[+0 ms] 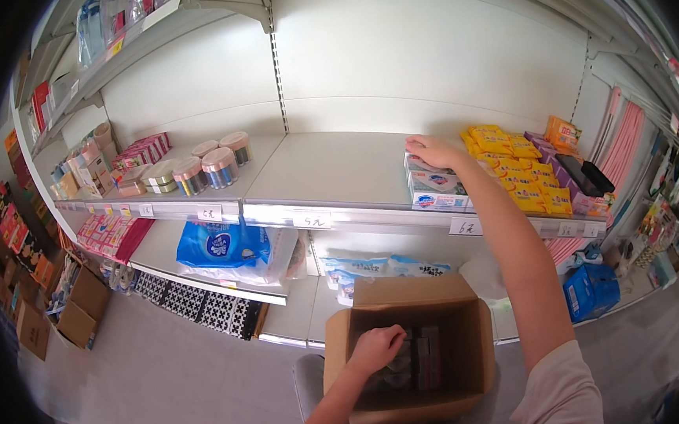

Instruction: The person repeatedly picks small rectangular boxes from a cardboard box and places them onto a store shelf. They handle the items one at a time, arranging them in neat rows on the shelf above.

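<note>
My right hand [433,152] rests on top of small stacked soap boxes [437,188] near the front edge of the shelf, just left of yellow soap packets [513,167]. Whether its fingers grip a box is hard to tell. Over the mouth of an open cardboard box [482,350] hangs my left hand [379,346], its fingers curled. Whether it holds anything cannot be seen. Inside the cardboard box lie several small boxes [427,356], dim in the shade.
Lidded jars [219,168] and plastic containers stand on the shelf's left part. A black item [585,174] lies on purple boxes at the right. Below are a blue package [222,244] and white-blue bags [358,267]. Other cartons [83,307] stand on the floor at left.
</note>
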`<state>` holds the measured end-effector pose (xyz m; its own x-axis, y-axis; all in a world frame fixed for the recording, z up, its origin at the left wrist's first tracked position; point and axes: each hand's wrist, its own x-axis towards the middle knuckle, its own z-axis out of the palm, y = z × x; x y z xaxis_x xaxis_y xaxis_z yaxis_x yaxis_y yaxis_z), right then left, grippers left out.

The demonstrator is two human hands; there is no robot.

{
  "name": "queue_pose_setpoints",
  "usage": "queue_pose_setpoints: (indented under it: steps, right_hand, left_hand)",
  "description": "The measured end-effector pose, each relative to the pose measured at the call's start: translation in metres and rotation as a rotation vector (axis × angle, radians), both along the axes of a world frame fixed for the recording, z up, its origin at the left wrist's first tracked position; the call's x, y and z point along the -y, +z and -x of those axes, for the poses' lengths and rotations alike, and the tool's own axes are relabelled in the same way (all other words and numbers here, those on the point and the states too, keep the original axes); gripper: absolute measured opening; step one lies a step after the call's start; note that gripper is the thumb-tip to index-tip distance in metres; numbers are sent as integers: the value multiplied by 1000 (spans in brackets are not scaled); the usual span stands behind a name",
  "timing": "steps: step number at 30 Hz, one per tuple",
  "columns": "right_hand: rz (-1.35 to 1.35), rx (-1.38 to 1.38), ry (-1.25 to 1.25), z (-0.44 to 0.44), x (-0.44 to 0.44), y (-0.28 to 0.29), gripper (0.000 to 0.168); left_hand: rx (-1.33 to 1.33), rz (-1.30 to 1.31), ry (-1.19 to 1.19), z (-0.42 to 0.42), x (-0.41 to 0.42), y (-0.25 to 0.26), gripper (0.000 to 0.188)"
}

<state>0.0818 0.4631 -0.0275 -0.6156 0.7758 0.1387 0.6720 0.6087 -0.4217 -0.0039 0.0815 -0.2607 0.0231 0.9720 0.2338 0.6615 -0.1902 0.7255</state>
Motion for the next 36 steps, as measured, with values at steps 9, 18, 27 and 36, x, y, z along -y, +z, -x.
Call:
queue_pose_setpoints:
  steps: [9,18,27,36]
  right_hand:
    - [50,22,-193,16,-5,1,70]
    - [313,-102,-73,11,26,24,73]
    - [72,-487,564,-61,215,39,10]
    - [197,-1460,1117,-55,446,-48,13]
  left_hand:
    - [-13,-8,-5,1,1,-2,14]
    - [-6,-21,13,4,1,-6,13]
    - [27,-22,-5,7,-6,-12,11]
    - [64,24,-39,2,-15,2,8]
